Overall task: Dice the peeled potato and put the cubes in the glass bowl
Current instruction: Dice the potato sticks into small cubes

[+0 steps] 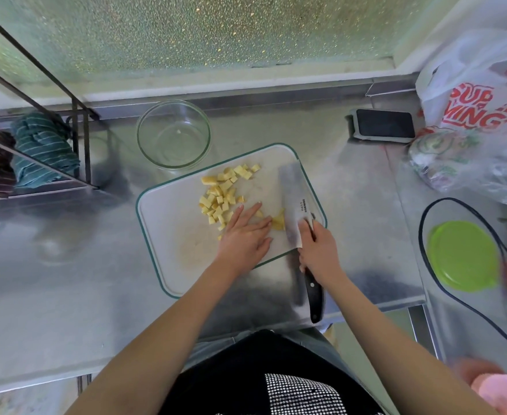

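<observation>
right hand (318, 250) grip wrapped round black-handled steel cleaver (294, 202) | left hand (244, 235) flat, fingers loose, on uncut yellow potato chunk (277, 221) | yellow cubes (223, 193) at 12 o'clock

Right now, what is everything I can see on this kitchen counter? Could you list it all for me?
Glass bowl: one, clear, behind the board, apparently empty.
Cutting board: one, white with a green rim, centre of the counter.
Potato cubes: many, pale yellow, piled on the board.
Uncut potato piece: one, yellow, between hand and blade.
Cleaver: one, steel blade, black handle.
Phone: one, dark, behind the board to the right.
Plastic bag: one, white with red lettering, far right.
Lid: one, green, right.
Cable: one, black, looping round the lid.
Cloth: one, teal striped, on the left rack.
Left hand: flat on the board beside the potato.
Right hand: gripping the cleaver.
</observation>
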Available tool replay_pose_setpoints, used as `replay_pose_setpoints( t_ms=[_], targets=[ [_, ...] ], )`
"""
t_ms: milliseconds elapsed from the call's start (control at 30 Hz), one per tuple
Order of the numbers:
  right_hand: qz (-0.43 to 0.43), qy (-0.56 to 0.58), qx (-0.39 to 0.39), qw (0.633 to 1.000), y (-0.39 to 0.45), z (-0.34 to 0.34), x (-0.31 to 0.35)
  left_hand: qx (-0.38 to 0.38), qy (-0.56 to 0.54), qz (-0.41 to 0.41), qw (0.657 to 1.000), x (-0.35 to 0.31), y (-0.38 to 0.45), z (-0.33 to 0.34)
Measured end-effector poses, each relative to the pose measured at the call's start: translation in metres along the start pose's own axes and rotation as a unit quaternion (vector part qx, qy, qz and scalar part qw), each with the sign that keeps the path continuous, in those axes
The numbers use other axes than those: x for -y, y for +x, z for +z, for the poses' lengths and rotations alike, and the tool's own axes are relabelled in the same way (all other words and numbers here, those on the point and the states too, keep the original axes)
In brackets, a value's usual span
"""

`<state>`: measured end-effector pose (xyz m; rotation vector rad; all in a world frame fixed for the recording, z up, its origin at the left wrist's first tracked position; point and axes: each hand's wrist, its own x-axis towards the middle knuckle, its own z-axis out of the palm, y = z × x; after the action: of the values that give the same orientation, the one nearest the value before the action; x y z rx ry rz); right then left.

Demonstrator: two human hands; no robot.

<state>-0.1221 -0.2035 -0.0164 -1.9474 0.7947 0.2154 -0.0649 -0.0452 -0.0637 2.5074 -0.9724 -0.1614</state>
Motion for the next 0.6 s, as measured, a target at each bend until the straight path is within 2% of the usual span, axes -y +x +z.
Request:
replay_pose_setpoints(
  t_ms=[100,167,233,300,367,433,467,600],
  targets=[
    [-0.029,0.0,-0.009,1.0,-0.004,-0.006,0.009,-0.072,-0.029,-0.027,0.997,-0.002,0.001,-0.002],
    [-0.017,0.038,0.014,0.999,-0.006,-0.011,0.014,-0.135,-0.159,-0.125,0.97,-0.011,0.006,-0.015],
    [0.002,0.094,0.057,0.994,-0.009,-0.015,0.019,-0.129,-0.342,-0.279,0.888,-0.029,0.018,-0.037],
    [0.017,0.154,0.102,0.983,-0.013,-0.017,0.024,-0.086,-0.484,-0.365,0.79,-0.037,0.034,-0.05],
    [0.031,0.196,0.134,0.971,-0.015,-0.018,0.029,-0.04,-0.602,-0.364,0.709,-0.034,0.045,-0.052],
    [0.04,0.217,0.16,0.962,-0.015,-0.017,0.031,0.013,-0.705,-0.356,0.613,-0.033,0.049,-0.054],
    [0.043,0.221,0.17,0.959,-0.015,-0.017,0.031,0.03,-0.731,-0.355,0.583,-0.033,0.049,-0.056],
    [0.051,0.268,0.139,0.952,-0.012,-0.019,0.029,0.031,-0.759,-0.364,0.539,-0.025,0.046,-0.055]
  ],
)
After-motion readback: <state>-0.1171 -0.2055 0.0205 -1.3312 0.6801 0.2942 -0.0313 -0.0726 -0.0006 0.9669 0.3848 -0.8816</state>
